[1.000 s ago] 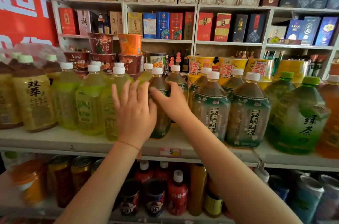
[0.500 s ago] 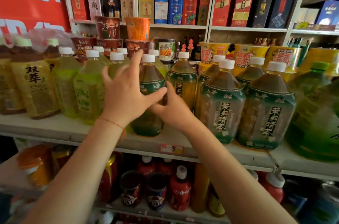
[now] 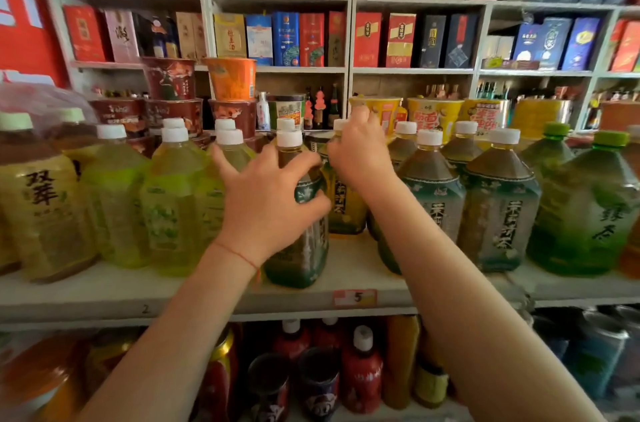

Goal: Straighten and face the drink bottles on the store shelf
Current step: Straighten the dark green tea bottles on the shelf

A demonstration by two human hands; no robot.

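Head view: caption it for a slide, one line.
Left hand grips a front-row tea bottle while right hand grasps the bottle behind.

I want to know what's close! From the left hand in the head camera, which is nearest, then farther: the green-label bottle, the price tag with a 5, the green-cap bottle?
1. Green-label bottle: under the left hand, which grips it.
2. Price tag: below, on the shelf edge.
3. Green-cap bottle: far right.

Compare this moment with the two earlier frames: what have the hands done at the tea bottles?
The right hand left the front bottle and reached up and back to grip the neck of the bottle behind. The left hand has stayed on the front bottle, fingers curled round its shoulder. Neighbouring bottles stand as before.
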